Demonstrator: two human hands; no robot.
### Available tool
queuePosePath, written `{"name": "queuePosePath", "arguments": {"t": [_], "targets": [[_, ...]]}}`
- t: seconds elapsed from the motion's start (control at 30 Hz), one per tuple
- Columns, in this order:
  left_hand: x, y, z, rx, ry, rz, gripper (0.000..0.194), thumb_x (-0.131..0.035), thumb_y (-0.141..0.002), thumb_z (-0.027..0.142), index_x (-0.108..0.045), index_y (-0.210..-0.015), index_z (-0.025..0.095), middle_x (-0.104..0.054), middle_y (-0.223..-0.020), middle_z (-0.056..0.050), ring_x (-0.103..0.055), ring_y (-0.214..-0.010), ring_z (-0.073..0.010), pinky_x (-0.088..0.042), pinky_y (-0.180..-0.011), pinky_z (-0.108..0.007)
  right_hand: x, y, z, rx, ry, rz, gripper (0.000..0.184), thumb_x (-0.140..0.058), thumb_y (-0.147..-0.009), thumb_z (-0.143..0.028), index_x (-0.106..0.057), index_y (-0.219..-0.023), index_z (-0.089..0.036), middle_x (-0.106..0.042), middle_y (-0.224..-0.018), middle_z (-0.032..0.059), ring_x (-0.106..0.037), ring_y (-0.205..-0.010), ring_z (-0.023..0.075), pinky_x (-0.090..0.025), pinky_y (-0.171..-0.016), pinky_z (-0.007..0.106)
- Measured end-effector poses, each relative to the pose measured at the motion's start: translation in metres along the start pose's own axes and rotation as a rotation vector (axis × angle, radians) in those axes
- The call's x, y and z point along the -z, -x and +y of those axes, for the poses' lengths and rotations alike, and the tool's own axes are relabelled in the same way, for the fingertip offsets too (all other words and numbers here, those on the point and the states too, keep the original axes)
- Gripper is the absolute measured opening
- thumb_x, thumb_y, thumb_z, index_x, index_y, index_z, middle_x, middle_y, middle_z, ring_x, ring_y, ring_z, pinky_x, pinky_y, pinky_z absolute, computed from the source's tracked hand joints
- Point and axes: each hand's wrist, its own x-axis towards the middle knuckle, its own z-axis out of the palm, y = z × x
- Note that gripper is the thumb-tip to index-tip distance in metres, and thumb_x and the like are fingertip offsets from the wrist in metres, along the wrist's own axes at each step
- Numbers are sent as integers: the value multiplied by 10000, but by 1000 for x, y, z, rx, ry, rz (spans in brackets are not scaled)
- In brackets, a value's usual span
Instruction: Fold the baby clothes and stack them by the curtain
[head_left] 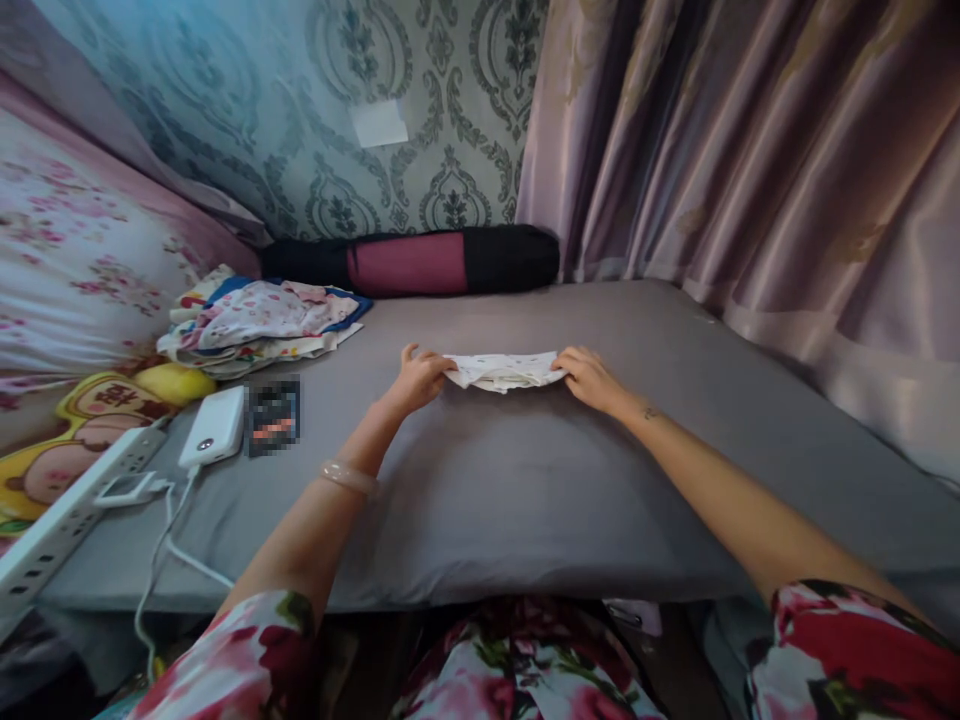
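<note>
A small white garment (504, 370) with a faint print is stretched between my two hands over the grey sheet. It looks folded, with its near edge sagging in the middle; its exact kind I cannot make out. My left hand (425, 376) pinches the left end between thumb and fingers, a bracelet (346, 477) sitting on that forearm. At the opposite end, my right hand (592, 378) grips the cloth the same way. Whether the cloth rests on the sheet or hangs just above it is hard to tell.
Folded clothes (262, 320) are piled at the back left. A long black and maroon bag (409, 264) lies along the wall. On the left are a white power bank (214, 428), a power strip (75, 510) and cables. Curtains (750, 150) hang on the right.
</note>
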Motion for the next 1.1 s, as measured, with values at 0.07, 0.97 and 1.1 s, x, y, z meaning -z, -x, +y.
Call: {"name": "queuePosePath", "arguments": {"t": [0.07, 0.97, 1.1], "targets": [[-6, 11, 3, -47, -4, -30, 424, -410, -788, 95, -653, -1092, 260, -705, -1098, -50, -584, -1090, -218, -139, -1117, -540, -5, 9, -3, 38, 33, -6, 360, -431, -810, -23, -650, -1053, -172, -617, -1076, 101, -520, -971, 225, -367, -833, 328], [-59, -38, 77, 219, -33, -137, 488, -234, -989, 316, -375, -1434, 171, -386, -1513, -96, -253, -1436, -257, -149, -1167, -532, -60, -60, -80, -272, 2, -139, 500, -271, -979, -266, -392, -1444, -127, -346, -1527, 117, -250, -1424, 264, -195, -1138, 498], [-66, -30, 76, 188, -60, -119, 522, -189, -996, 356, -352, -1452, 160, -372, -1521, -102, -266, -1431, -251, -132, -1172, -528, -63, -49, -80, -275, 6, -125, 525, -263, -977, -297, -369, -1464, -131, -362, -1519, 114, -266, -1419, 264, -200, -1143, 485]]}}
